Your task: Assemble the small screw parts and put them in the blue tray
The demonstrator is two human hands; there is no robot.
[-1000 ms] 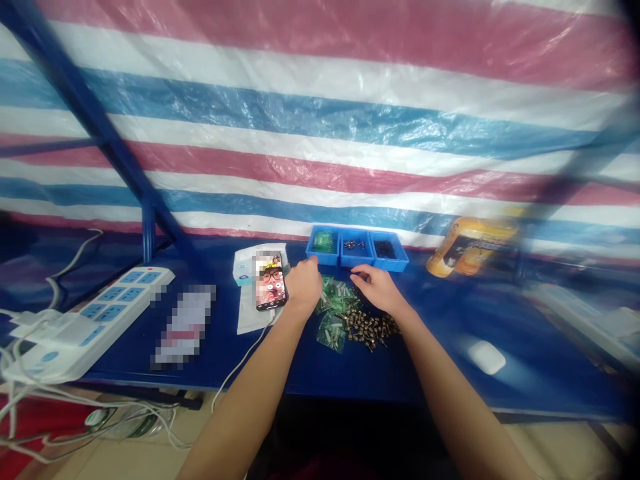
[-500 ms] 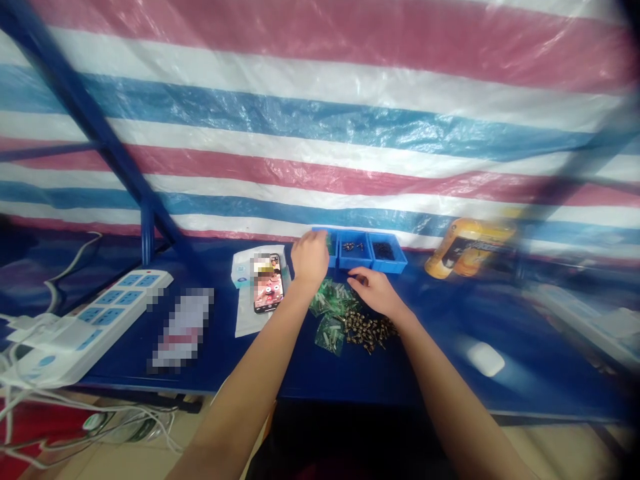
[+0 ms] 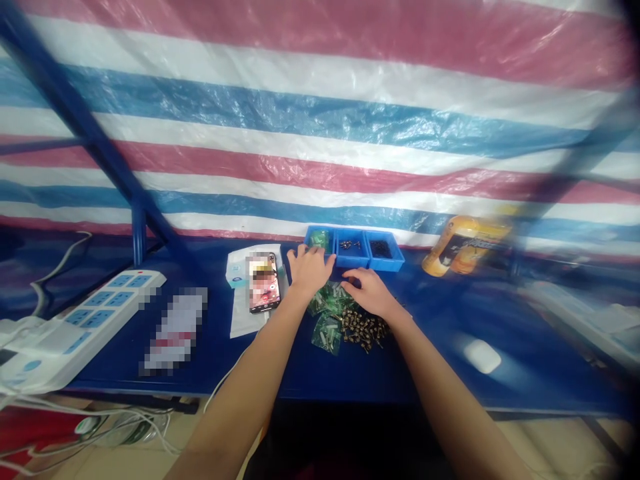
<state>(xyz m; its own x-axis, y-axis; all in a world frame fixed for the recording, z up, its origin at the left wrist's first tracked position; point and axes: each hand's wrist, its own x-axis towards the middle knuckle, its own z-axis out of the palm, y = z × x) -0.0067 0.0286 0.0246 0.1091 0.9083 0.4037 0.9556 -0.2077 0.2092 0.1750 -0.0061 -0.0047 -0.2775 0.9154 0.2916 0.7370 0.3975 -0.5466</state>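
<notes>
My left hand [image 3: 311, 272] lies palm down with its fingers spread, at the near edge of the left blue bin [image 3: 309, 232], which has green packets [image 3: 320, 239] inside. My right hand [image 3: 371, 292] hovers over the near side of the bins, fingers half curled, with a gap between thumb and forefinger and nothing visible in it. Below and between the hands lies a heap of small clear-green bags [image 3: 327, 333] with pale pieces inside. Beside it is a pile of brass-coloured metal fittings [image 3: 364, 328], partly covered by my right hand and forearm.
The middle bin [image 3: 351, 257] holds a few small metal parts, the right bin [image 3: 383, 250] dark ones. A phone [image 3: 264, 283] on white packaging lies left, beyond it a power strip [image 3: 95, 320]. At right are an orange-labelled bottle [image 3: 453, 247] and a white case [image 3: 483, 357].
My left hand has drawn back from the left bin toward me, its fingers spreading, so the green packets inside show. The right hand stays nearly in place. The view has shifted slightly.
</notes>
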